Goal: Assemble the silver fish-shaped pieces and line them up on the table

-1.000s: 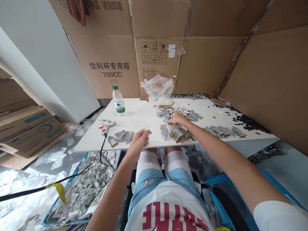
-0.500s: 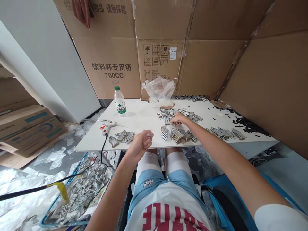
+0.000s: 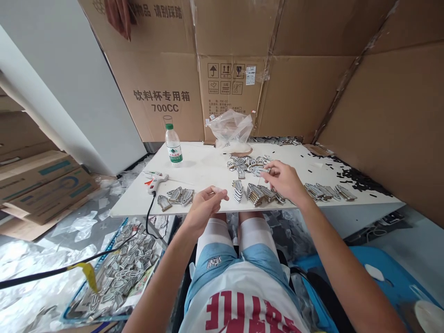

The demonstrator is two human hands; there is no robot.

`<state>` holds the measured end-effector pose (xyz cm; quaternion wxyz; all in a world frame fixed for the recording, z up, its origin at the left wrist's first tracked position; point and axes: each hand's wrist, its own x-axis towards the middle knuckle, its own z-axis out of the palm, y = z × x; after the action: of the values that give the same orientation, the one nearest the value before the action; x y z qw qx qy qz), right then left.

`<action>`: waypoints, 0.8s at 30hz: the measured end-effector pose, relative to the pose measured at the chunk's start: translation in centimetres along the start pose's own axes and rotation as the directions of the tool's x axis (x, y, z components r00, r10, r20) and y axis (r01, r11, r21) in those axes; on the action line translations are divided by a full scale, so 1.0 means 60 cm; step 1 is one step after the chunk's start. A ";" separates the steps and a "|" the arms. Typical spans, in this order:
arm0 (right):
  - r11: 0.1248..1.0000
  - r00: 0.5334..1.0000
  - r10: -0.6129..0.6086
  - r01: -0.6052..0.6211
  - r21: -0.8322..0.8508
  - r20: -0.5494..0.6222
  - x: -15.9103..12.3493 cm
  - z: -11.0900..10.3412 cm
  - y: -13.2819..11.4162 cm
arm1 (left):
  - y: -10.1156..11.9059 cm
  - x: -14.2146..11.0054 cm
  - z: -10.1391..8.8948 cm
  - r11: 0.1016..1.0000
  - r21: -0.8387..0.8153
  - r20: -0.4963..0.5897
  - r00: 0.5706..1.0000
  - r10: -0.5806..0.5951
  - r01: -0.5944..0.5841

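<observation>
Above the table's front edge, my left hand [image 3: 208,203] has thumb and forefinger pinched together; whether anything small is between them I cannot make out. My right hand [image 3: 282,178] pinches a small flat grey-and-white piece [image 3: 258,170] with a pointed outline. Behind it lies a loose pile of similar pieces [image 3: 244,162]. Between my hands stands a neat stack of pieces [image 3: 237,190], with a larger leaning group [image 3: 258,194] just to its right. To the left of my left hand lies another small cluster [image 3: 180,195].
A white glue gun [image 3: 155,181] with a black cord and a water bottle [image 3: 173,145] stand at left on the white table [image 3: 204,169]. A clear plastic bag [image 3: 231,132] is at the back. Black bits [image 3: 360,178] are scattered right. A blue basket of pieces [image 3: 121,268] sits below left.
My right hand has drawn back and to the right from the loose pile, with a flat piece in its fingers. My left hand has shifted slightly right, its thumb and forefinger now extended in a pinch.
</observation>
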<state>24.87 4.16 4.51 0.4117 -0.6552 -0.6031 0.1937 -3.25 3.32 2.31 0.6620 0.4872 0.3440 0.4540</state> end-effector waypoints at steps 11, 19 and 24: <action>0.818 0.979 -0.192 0.119 0.563 0.071 -0.180 0.064 -0.010 | 0.000 -0.039 0.042 0.972 0.212 0.032 0.995 0.097 -0.102; 0.821 0.973 -0.217 0.140 0.554 0.075 -0.184 0.071 -0.006 | -0.024 -0.038 0.052 0.871 0.448 0.013 0.976 0.219 -0.201; 0.837 0.965 -0.246 0.165 0.521 0.090 -0.184 0.070 -0.007 | -0.027 -0.039 0.050 0.824 0.515 0.011 0.964 0.267 -0.235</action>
<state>19.27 -5.05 -0.33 0.5409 -0.4374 -0.6271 0.3504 -0.95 -0.06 1.64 0.4323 0.6721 0.4053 0.4440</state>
